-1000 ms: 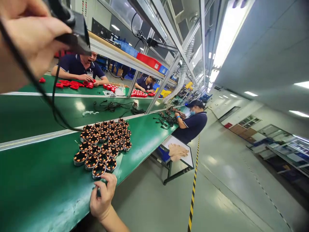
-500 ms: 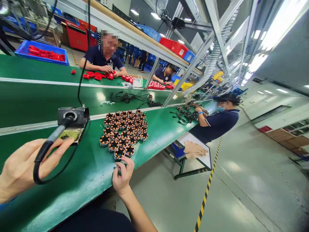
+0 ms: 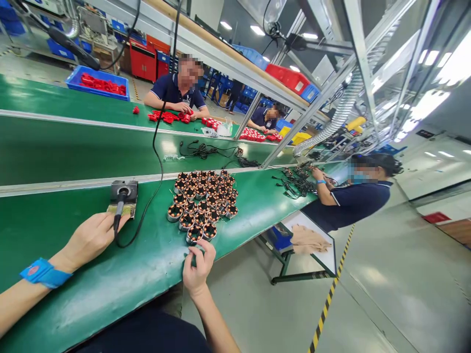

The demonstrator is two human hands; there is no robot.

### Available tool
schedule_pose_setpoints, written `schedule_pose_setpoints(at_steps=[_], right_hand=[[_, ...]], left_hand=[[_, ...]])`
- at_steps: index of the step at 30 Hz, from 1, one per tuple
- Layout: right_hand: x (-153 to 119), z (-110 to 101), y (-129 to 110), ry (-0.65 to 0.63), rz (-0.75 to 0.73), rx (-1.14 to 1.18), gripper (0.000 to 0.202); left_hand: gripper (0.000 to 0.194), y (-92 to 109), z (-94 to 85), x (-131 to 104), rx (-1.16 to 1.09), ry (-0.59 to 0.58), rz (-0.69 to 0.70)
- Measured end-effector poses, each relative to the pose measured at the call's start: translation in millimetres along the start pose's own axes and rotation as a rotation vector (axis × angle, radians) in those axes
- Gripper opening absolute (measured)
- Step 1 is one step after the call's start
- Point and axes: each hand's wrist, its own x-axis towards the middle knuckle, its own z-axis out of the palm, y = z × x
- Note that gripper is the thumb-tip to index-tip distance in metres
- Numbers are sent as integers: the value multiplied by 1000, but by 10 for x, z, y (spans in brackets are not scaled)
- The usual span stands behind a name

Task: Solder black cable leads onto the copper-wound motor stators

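On the green bench, my left hand [image 3: 91, 240] has its fingers closed on the front edge of a soldering iron stand [image 3: 124, 189], by the sponge tray. A soldering iron [image 3: 119, 208] sits in the holder, its black cable looping past my fingers. Several motor stators [image 3: 202, 201] with copper windings stand packed together to the right. My right hand [image 3: 198, 269] is at the near end of this group, fingers loosely curled and apart. One fingertip touches or nearly touches the nearest stator [image 3: 194, 234].
Black cables [image 3: 206, 149] lie beyond the bench's metal rail. Across, a co-worker [image 3: 180, 93] handles red parts near a blue bin [image 3: 97, 83]. Another co-worker [image 3: 353, 191] works at the right. A cart [image 3: 312, 240] with a beige cloth stands beside the bench. An aluminium post [image 3: 287, 132] rises behind.
My left hand has moved away from the camera with the stand, which now sits lower on the bench. The view has shifted left; my right hand stays by the nearest stator.
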Motion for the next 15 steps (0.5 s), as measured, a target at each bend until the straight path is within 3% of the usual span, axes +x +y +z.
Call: schedule_pose_setpoints(at_steps=[3, 10, 15], right_hand=[[14, -4, -22, 6, 1, -10, 24], [44, -23, -43, -5, -1, -20, 23], [15, -24, 11, -7, -13, -10, 24]], left_hand=[[68, -50, 179, 37, 129, 33, 38], [45, -57, 642, 352, 143, -47, 83], [34, 55, 709, 586, 138, -93, 106]])
